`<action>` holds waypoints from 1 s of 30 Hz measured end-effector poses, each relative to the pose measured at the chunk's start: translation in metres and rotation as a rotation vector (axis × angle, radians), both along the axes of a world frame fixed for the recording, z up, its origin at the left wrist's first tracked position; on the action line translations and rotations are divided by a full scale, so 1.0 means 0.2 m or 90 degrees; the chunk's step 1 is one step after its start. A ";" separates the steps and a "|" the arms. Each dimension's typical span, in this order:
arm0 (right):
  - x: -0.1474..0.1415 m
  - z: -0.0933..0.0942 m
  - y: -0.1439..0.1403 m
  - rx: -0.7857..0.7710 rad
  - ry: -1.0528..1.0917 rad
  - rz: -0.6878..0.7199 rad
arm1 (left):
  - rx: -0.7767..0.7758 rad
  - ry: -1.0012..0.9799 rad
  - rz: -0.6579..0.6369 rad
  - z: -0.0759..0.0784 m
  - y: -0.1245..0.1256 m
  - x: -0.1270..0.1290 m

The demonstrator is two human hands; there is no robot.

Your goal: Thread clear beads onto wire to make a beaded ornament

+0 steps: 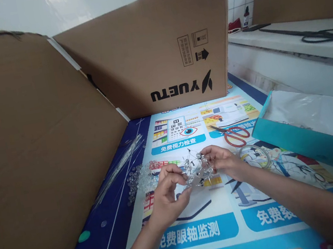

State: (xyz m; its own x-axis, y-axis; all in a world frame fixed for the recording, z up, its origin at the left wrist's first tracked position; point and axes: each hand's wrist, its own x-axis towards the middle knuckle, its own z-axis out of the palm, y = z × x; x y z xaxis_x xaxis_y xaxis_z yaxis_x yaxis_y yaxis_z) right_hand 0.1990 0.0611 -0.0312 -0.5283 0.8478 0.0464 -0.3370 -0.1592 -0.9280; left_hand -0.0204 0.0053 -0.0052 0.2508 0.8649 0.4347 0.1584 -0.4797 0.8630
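Observation:
Between my two hands is a piece of beaded wirework (pixel 197 169), made of clear beads with thin wires and small dark bits sticking out. My left hand (pixel 169 192) pinches its left side between thumb and fingers, a bangle round the wrist. On the right edge, my right hand (pixel 224 161) has its fingers closed on the beads; some fingertips are hidden behind them. Just left of the work lies a pile of loose clear beads (pixel 142 180). Red-handled scissors (pixel 232 134) rest beyond my right hand, and a coil of clear line (pixel 257 155) lies near that wrist.
Cardboard panels (pixel 154 53) stand along the back and left. A bundle of thin wires (pixel 119 167) lies at the left, near a green disc (pixel 84 236). At the right sits a teal box (pixel 312 146) with plastic inside. Large black scissors (pixel 314 33) lie on a ledge.

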 end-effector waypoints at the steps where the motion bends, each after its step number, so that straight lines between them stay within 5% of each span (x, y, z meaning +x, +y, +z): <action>1: 0.00 0.00 0.00 -0.007 0.010 -0.017 | 0.001 0.005 0.003 0.00 0.00 0.00; 15: 0.00 -0.05 0.03 -0.012 -0.055 -0.183 | -0.049 -0.091 0.063 0.06 -0.03 0.01; 30: -0.03 -0.01 -0.04 0.046 -0.086 -0.084 | -0.273 -0.375 0.132 0.07 0.00 0.02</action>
